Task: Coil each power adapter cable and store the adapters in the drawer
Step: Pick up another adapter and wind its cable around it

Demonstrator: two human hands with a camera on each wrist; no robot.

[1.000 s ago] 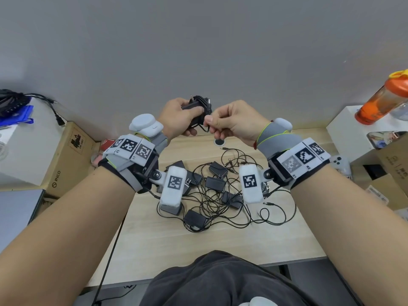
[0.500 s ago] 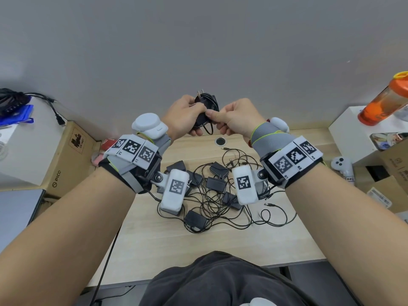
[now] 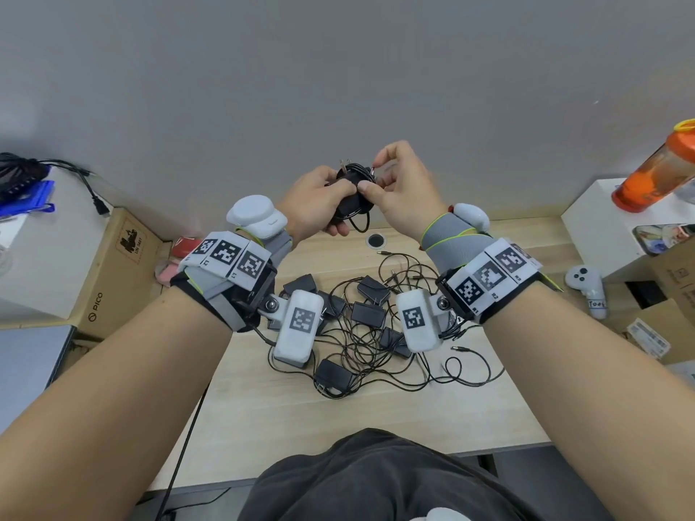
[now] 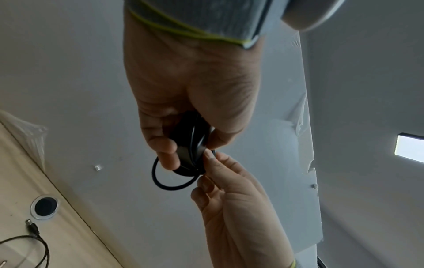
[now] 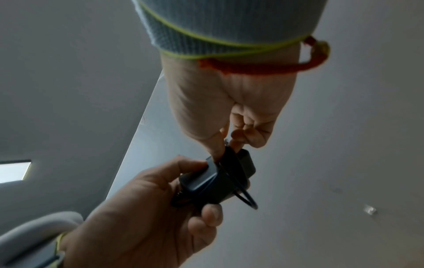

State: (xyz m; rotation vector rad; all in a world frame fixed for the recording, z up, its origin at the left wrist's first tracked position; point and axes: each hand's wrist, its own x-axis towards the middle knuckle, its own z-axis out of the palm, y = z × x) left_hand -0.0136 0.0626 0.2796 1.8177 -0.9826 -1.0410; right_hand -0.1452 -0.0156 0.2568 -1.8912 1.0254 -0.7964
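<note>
I hold a black power adapter [image 3: 351, 189] raised above the desk, its cable wound round its body and its plug prongs pointing up. My left hand [image 3: 319, 203] grips the adapter [image 4: 190, 143] from the left. My right hand [image 3: 398, 186] pinches the cable's metal tip [image 3: 372, 170] against the windings at the adapter's [image 5: 215, 179] top right. A short cable loop [image 4: 169, 181] hangs below the adapter. Several more black adapters with tangled cables [image 3: 368, 321] lie on the wooden desk [image 3: 301, 426] under my wrists. No drawer is in view.
A cardboard box [image 3: 113, 272] and a white cabinet stand to the left. At the right, a white shelf [image 3: 616, 220] holds an orange bottle [image 3: 654, 171]; a white controller [image 3: 586, 291] and more boxes lie below. A round cable hole [image 3: 376, 240] sits at the desk's back edge.
Both hands rose a little with the adapter. The right hand moved from the adapter's side up to its top, bringing the cable's tip against the windings.
</note>
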